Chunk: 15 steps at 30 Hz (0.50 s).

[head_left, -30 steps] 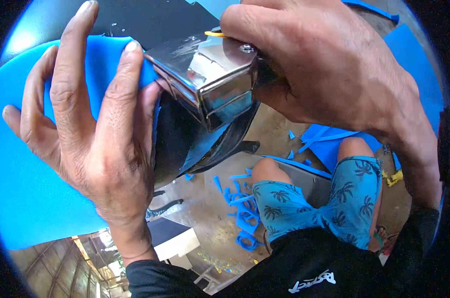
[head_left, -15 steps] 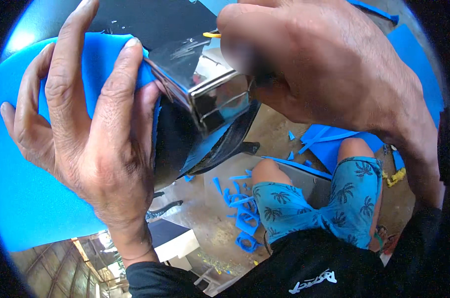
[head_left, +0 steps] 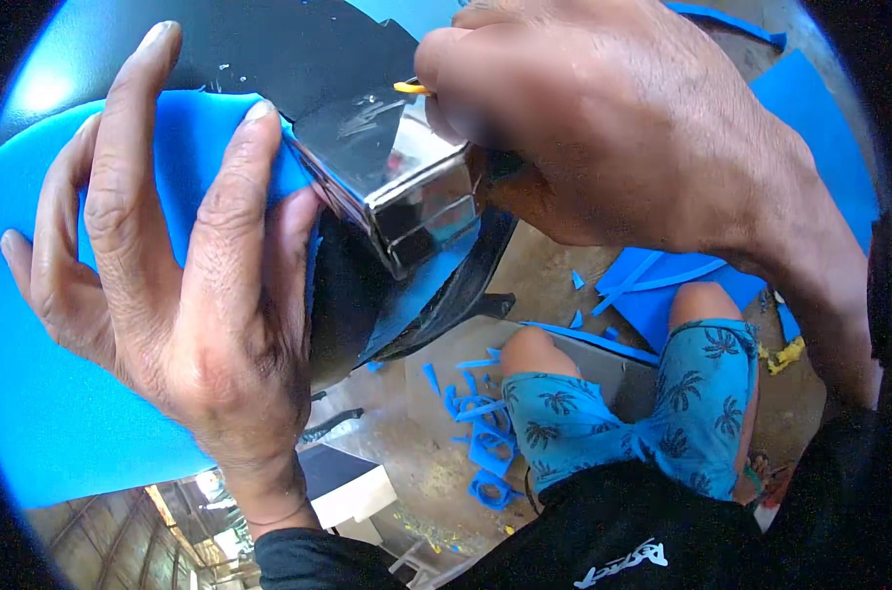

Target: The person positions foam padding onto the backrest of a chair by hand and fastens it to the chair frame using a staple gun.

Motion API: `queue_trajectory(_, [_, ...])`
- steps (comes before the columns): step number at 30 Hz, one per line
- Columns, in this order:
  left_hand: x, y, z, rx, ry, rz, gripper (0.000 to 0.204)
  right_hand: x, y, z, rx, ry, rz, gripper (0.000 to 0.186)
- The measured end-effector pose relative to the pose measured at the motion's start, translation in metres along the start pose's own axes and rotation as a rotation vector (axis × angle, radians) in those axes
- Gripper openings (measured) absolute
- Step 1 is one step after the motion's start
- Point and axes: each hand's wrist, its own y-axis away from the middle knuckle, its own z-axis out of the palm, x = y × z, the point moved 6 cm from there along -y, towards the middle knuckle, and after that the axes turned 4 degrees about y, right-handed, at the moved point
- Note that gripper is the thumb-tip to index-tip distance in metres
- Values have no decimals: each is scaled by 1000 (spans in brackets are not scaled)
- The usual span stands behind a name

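Observation:
A bright blue foam sheet [head_left: 62, 393] lies over a dark, curved, smooth piece [head_left: 259, 44]. My left hand [head_left: 200, 305] rests on the foam with its fingers spread, forefinger and thumb pressing close to its edge and the middle finger raised. In my right hand [head_left: 643, 128], closed round it, is a boxy chrome tool that looks like a staple gun [head_left: 407, 162]. Its near end touches or almost touches the foam edge beside my left thumb. The fist hides its handle, and a small yellow-orange strip [head_left: 412, 88] shows beside the fingers.
Blue foam offcuts [head_left: 490, 452] are scattered on the floor below, with larger blue foam pieces [head_left: 653, 285] past my knees. Another blue sheet [head_left: 810, 128] stands at the far right. My bent legs in printed shorts [head_left: 603, 423] are beneath. A black-topped white box [head_left: 348, 487] stands lower left.
The foam, the dark piece and my left hand appear slightly lower in view. My right hand and the chrome tool have shifted a little left, and the tool still sits by the foam edge.

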Motion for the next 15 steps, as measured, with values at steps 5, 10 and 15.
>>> queue_trajectory(5, [2, -2, 0, 34, 6, -1, 30, 1, 0, -1, -7, 10, -2, 19])
queue_trajectory(10, [2, -3, 0, 16, 17, -4, 31, 3, 0, -2, -14, 15, -4, 19])
queue_trajectory(15, [3, -2, 0, 12, 17, 3, 31, 4, 0, -1, -21, 5, 0, 18])
